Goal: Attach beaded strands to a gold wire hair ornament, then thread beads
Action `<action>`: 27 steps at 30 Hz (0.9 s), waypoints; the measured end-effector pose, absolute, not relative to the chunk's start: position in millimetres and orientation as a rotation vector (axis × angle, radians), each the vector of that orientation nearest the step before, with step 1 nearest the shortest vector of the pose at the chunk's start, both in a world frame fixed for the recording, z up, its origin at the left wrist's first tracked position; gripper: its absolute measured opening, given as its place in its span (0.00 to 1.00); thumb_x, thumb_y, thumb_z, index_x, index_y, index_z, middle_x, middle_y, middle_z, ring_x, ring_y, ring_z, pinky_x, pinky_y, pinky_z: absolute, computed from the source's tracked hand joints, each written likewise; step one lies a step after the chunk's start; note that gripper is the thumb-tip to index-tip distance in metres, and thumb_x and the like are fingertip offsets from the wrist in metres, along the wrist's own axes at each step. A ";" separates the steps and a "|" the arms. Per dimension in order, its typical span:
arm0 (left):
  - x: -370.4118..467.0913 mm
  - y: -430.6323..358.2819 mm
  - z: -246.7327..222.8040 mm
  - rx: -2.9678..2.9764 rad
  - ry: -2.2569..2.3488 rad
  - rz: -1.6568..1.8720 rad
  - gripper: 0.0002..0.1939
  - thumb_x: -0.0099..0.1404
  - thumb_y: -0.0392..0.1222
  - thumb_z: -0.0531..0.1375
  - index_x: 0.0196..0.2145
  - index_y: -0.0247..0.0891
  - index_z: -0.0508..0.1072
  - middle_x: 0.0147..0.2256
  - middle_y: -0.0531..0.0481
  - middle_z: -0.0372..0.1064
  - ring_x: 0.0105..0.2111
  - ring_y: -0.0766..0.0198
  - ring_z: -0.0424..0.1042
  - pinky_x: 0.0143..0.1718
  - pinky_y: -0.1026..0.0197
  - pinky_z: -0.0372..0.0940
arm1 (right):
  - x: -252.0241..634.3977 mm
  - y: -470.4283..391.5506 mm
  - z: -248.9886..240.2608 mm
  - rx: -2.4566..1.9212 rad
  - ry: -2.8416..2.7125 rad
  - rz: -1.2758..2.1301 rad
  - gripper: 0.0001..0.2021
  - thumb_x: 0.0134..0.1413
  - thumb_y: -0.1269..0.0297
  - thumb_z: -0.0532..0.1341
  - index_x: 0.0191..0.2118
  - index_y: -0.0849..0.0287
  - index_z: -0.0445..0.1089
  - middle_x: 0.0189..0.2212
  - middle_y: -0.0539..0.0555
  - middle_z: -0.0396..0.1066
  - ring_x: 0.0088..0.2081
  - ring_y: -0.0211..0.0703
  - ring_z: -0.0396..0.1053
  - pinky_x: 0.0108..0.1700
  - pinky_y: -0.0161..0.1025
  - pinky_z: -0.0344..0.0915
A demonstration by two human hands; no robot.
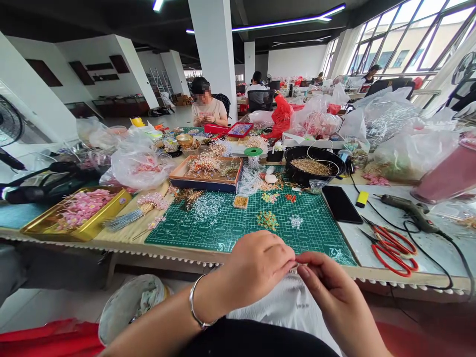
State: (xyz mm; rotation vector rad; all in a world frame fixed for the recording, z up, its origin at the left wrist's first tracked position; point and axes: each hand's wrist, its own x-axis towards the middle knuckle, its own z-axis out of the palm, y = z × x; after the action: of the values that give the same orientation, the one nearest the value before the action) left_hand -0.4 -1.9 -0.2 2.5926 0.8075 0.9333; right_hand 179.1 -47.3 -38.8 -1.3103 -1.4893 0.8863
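My left hand (258, 265) and my right hand (327, 285) meet at their fingertips, just in front of the table edge and above a white cloth (282, 307). Both are closed in a pinch. Whatever lies between the fingertips is too small and hidden to name. A silver bracelet (192, 302) circles my left wrist. Beyond the hands lies a green cutting mat (223, 238) bearing small piles of beads: yellow-green ones (267, 219), white ones (296, 221), red-orange ones (290, 198) and clear ones (208, 208). A small box of gold beads (240, 202) stands among them.
At right are a black phone (341, 204), a yellow lighter (362, 199), red-handled scissors (394, 250) and a corded glue gun (412, 210). Further back are a black pan (293, 173) and a beaded tray (204, 184). A gold tray (89, 232) holds pink flowers. A person (210, 109) sits opposite.
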 end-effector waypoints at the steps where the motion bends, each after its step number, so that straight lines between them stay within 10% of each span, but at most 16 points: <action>1: -2.5 1.7 -1.5 2.637 0.797 0.907 0.10 0.69 0.41 0.53 0.37 0.36 0.73 0.34 0.48 0.75 0.36 0.63 0.71 0.40 0.62 0.63 | 179.2 -47.8 -38.9 -1.310 -1.481 0.888 0.11 0.57 0.54 0.59 0.38 0.56 0.70 0.25 0.50 0.69 0.25 0.38 0.65 0.26 0.32 0.63; 10: -27.4 108.0 -69.8 2.528 1.430 0.584 0.10 0.66 0.32 0.54 0.39 0.35 0.75 0.39 0.43 0.74 0.39 0.58 0.73 0.43 0.53 0.67 | 176.1 -56.3 -34.0 -1.304 -1.197 1.061 0.14 0.58 0.52 0.55 0.30 0.57 0.63 0.21 0.46 0.50 0.24 0.35 0.48 0.24 0.33 0.49; 27: -5.7 102.4 -60.4 1.702 1.222 0.712 0.08 0.67 0.39 0.51 0.34 0.33 0.67 0.37 0.43 0.72 0.32 0.66 0.73 0.32 0.62 0.68 | 175.4 -48.7 -33.0 -1.382 -1.370 0.819 0.15 0.54 0.52 0.60 0.23 0.56 0.64 0.18 0.46 0.54 0.21 0.35 0.52 0.22 0.33 0.52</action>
State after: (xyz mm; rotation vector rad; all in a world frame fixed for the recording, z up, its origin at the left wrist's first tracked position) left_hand -5.7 102.4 -60.4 1.7016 1.2224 0.7115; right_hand 175.4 -48.7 -33.0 -1.3823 -1.3695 0.8192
